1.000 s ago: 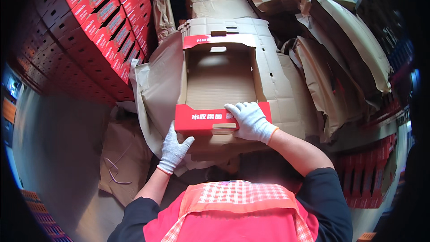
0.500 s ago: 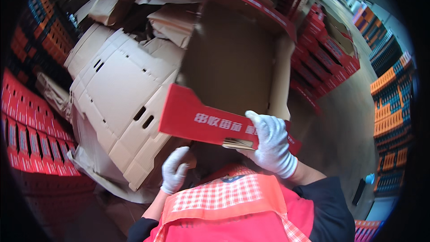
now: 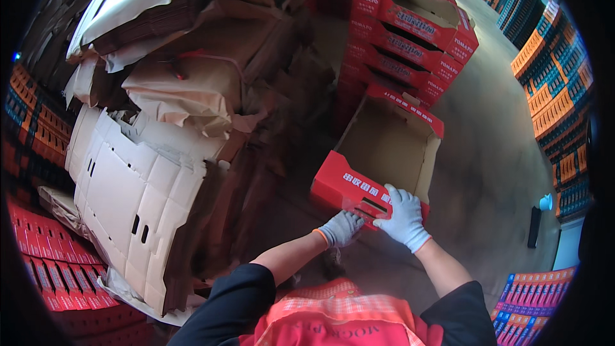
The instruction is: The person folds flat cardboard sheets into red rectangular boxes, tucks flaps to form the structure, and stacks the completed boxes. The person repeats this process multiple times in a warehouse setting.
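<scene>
A red cardboard box [image 3: 346, 186] with an open top and plain brown inside lies at an angle in front of me. White lettering runs along its near wall, and a hand slot is cut in that wall. My right hand [image 3: 405, 219], in a white knitted glove, grips the top of the near wall, fingers over the edge. Lower down on the same wall, my left hand [image 3: 343, 227] is at the slot with its fingers bent against the cardboard; its fingertips are partly hidden. The box's far end meets a stack of matching red boxes [image 3: 410, 48].
To the left, flat unfolded cardboard blanks [image 3: 122, 186] lie in a pile beside paper-wrapped bundles [image 3: 179, 90]. Red box stacks [image 3: 57, 237] stand at the far left. Orange and dark stacked boxes [image 3: 544, 83] line the right side, above grey floor [image 3: 480, 173].
The box has gone from close in front of me to farther off and lower, beside the red stack. My left hand has moved from beside the box onto its near wall. My view has shifted.
</scene>
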Tool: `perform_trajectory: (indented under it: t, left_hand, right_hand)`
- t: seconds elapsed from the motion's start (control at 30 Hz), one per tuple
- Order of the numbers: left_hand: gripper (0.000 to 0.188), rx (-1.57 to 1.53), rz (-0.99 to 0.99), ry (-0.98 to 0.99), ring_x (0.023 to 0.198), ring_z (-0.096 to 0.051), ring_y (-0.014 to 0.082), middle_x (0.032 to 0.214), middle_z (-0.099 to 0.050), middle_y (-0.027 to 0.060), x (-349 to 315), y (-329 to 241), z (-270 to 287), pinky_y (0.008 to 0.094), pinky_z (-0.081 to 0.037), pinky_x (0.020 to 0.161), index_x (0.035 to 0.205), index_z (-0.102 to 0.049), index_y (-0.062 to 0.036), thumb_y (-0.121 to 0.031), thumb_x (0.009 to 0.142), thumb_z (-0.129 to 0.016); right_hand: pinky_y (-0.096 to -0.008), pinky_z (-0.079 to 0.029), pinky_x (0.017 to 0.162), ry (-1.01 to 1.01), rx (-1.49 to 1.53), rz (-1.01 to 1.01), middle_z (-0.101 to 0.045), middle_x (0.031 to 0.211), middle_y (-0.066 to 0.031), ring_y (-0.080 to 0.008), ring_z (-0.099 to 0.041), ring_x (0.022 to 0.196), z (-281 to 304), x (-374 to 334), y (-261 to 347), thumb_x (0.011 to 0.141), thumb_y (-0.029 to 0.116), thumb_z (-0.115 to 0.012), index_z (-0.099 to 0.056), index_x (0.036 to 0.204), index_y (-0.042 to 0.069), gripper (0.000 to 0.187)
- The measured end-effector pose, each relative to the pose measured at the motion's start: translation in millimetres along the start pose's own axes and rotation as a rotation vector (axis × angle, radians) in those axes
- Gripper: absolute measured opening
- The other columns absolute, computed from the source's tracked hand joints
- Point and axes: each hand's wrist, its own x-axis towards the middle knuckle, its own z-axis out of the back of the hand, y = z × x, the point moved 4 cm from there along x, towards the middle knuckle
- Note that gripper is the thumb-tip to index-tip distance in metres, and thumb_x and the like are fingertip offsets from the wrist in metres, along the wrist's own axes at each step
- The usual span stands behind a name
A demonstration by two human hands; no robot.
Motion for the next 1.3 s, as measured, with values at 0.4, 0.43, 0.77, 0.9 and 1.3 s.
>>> perform_trajectory:
  t: [0.4, 0.43, 0.77, 0.9, 1.3]
  left_hand:
    - [0.047, -0.354, -0.109, 0.156, 0.115, -0.06, 0.0368, 0.135, -0.056, 0.021, -57, -83, -3, 0.0449, -0.049, 0.097, 0.133, -0.054, -0.0028, -0.026, 0.092, -0.06]
    - [0.048, -0.429, -0.05, -0.086, 0.119, -0.058, 0.0373, 0.136, -0.055, 0.0209, -75, -86, 13, 0.0453, -0.047, 0.101, 0.134, -0.054, -0.003, -0.023, 0.09, -0.063]
    - [0.081, 0.567, 1.208, -1.091, 0.149, -0.022, 0.041, 0.157, -0.029, 0.0246, -420, -33, 184, 0.0522, -0.016, 0.121, 0.152, -0.032, -0.0026, -0.023, 0.084, -0.071]
    - [0.11, 0.924, 1.631, -1.185, 0.151, -0.009, 0.0393, 0.163, -0.008, 0.0258, -595, -6, 210, 0.05, -0.011, 0.122, 0.158, -0.004, -0.002, -0.045, 0.083, -0.072]
    - [0.061, -0.785, 1.441, -1.973, 0.128, -0.05, 0.0241, 0.139, -0.055, 0.0157, -716, 56, 184, 0.0351, -0.037, 0.108, 0.139, -0.048, 0.0054, -0.034, 0.094, -0.064]
  right_hand:
    - [-0.0452, -0.046, 0.089, 0.157, -0.113, -0.013, -0.061, 0.114, -0.0131, -0.0303, -0.061, 0.106, -70, 16, -35, 0.066, 0.043, -0.083, -0.044, 0.139, 0.011, 0.089]
    - [-0.0457, -0.047, 0.089, 0.218, -0.154, -0.031, -0.061, 0.115, -0.0136, -0.0308, -0.061, 0.106, -64, 18, -32, 0.066, 0.043, -0.083, -0.044, 0.14, 0.011, 0.089]
    - [-0.0356, -0.054, 0.085, 0.839, 0.583, 0.8, -0.071, 0.104, -0.0117, -0.0224, -0.068, 0.095, -35, 86, 250, 0.09, 0.028, -0.07, -0.068, 0.112, 0.003, 0.033]
    - [-0.0337, -0.054, 0.084, 0.697, 0.988, 0.678, -0.073, 0.097, -0.011, -0.0215, -0.07, 0.092, -72, 165, 411, 0.088, 0.021, -0.072, -0.071, 0.106, 0.003, 0.026]
    - [-0.0437, -0.04, 0.108, 0.095, 0.15, 0.429, -0.046, 0.146, -0.0244, -0.0386, -0.046, 0.133, -182, 273, 585, 0.083, 0.056, -0.068, -0.039, 0.144, -0.001, 0.089]
